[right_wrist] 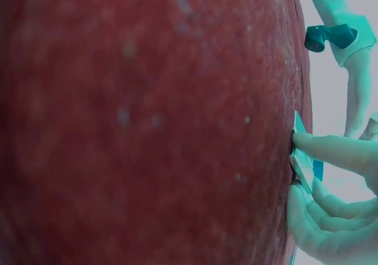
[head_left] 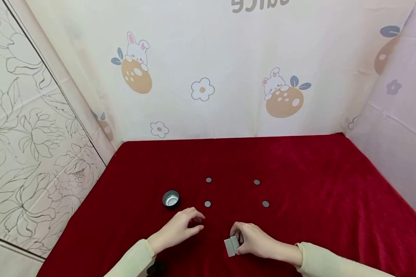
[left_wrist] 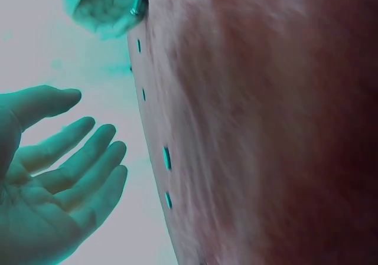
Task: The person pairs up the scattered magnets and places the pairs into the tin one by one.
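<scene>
My right hand (head_left: 255,240) grips a small grey rectangular block (head_left: 230,247) with a seam across it, low over the red cloth (head_left: 298,161). In the right wrist view, the thumb and fingers pinch the block (right_wrist: 303,169) by its edges close to the cloth. My left hand (head_left: 180,228) hovers to the left, fingers loosely bent and nothing in them; the left wrist view shows its bare palm (left_wrist: 53,200). Beyond the hands lie several flat grey round discs, one (head_left: 207,204) just past the left fingertips and another (head_left: 265,204) past the right hand.
A small round metal tin (head_left: 171,200) stands open-topped beyond the left hand. Two more discs lie farther back, one (head_left: 208,180) left and one (head_left: 257,182) right. A printed white curtain (head_left: 208,57) rises behind the cloth; a patterned panel (head_left: 31,130) stands at left.
</scene>
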### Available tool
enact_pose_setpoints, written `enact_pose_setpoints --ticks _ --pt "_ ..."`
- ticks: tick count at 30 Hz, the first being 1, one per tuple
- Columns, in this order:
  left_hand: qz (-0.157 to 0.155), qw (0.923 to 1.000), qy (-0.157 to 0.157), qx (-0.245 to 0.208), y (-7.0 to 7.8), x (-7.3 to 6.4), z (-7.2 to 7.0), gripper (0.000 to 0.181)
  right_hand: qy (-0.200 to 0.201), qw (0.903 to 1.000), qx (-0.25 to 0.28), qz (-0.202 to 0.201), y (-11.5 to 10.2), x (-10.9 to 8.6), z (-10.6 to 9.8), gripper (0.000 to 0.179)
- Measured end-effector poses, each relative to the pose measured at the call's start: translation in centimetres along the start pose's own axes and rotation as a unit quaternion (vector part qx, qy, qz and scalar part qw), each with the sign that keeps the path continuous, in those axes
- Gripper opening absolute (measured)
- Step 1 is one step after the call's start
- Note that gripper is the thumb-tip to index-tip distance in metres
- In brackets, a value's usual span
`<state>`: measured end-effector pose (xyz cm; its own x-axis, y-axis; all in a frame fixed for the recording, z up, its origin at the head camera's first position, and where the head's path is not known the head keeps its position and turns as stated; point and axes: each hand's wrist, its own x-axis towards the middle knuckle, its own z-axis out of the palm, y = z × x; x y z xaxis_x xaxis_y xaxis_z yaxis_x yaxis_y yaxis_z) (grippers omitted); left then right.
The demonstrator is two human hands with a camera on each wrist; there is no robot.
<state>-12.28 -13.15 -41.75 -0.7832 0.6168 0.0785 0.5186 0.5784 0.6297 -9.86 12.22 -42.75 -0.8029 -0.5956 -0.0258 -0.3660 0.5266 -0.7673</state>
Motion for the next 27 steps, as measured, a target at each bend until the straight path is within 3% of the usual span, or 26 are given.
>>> enact_pose_setpoints --ticks 11,18,27 --pt "-0.007 0.9927 0.120 0.008 -1.9 -1.2 -1.5 0.021 -0.018 0.9908 0.132 0.026 0.1 0.5 0.2 0.019" --pt "-0.001 0.9861 0.165 0.016 -2.8 -1.6 -2.1 0.022 -0.016 0.9839 0.174 0.039 -0.4 1.2 0.1 0.013" --pt "-0.016 0.9789 0.203 0.014 -4.5 -1.9 -3.0 0.021 0.002 0.9724 0.221 0.076 -1.7 2.8 -0.5 0.016"
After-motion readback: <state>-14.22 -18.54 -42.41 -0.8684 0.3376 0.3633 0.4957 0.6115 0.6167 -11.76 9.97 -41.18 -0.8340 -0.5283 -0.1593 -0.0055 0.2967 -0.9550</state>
